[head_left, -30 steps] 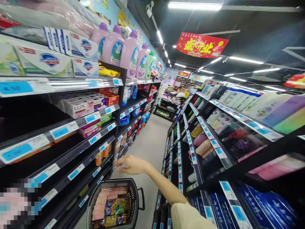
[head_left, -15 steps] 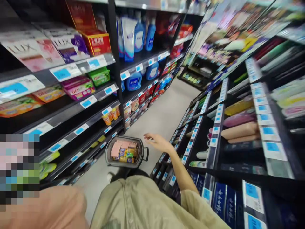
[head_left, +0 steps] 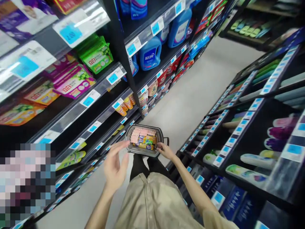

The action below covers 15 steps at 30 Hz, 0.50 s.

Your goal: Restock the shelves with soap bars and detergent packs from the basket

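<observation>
A dark grey shopping basket sits low in front of my legs. Pink packs lie in its far left part, and several small yellow, blue and green packs lie nearer. My left hand is raised at the basket's left side, fingers extended and thumb apart, with nothing in it. At the right side, my right hand reaches over the rim with slightly bent, parted fingers, close to the handle. Whether its fingertips touch the rim or a pack I cannot tell.
Left shelves hold green laundry soap packs, blue detergent jugs and yellow containers. The right rack bears slippers and blue boxes. Between them runs a pale aisle floor. A blurred-out patch covers the lower left.
My left hand has come into view beside the basket. My right hand has moved from beyond the handle to the basket's right rim. The view has tipped downward.
</observation>
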{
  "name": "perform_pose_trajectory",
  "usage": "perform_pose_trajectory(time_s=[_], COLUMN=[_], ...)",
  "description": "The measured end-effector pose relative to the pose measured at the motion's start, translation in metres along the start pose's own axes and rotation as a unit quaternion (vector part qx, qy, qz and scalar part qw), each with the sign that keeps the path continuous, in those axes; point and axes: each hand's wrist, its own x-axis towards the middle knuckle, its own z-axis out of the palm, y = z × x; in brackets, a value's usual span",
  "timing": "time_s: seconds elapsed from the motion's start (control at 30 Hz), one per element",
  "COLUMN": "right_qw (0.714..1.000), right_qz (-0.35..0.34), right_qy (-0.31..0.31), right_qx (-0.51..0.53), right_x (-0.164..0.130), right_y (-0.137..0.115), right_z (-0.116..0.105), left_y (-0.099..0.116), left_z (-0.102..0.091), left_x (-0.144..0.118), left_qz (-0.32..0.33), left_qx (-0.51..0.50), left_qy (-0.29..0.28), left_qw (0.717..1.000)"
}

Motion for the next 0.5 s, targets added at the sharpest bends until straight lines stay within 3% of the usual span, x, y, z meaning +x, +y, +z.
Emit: perform_pose_trajectory(time_s=[0.03,0.1,0.17,0.27,0.37,0.5], right_qw=[1.0,0.996,0.993,0.989,0.986,0.985], right_qz=[0.026,0.071,0.1,0.115,0.112,0.099], right_qy=[0.01,0.026,0.029,0.019,0.011,0.003], right_qx=[-0.011,-0.036,-0.059,-0.091,-0.119,-0.143], right_x=[0.006,0.02,0.037,0.074,0.121,0.189], right_y=[0.012,0.036,0.061,0.102,0.149,0.211], right_z=[0.015,0.044,0.072,0.112,0.152,0.199], left_y=[-0.028,-0.095,-0.167,-0.255,-0.309,-0.364], left_z=[0.027,0.083,0.137,0.199,0.249,0.325], left_x=[0.009,0.005,-0.025,-0.077,-0.093,-0.063], left_qz=[-0.015,-0.055,-0.135,-0.166,-0.147,-0.122], left_qx=[0.001,0.026,0.082,0.111,0.138,0.138], left_qy=[-0.035,-0.155,-0.274,-0.395,-0.453,-0.474], left_qw=[0.999,0.986,0.949,0.897,0.869,0.861])
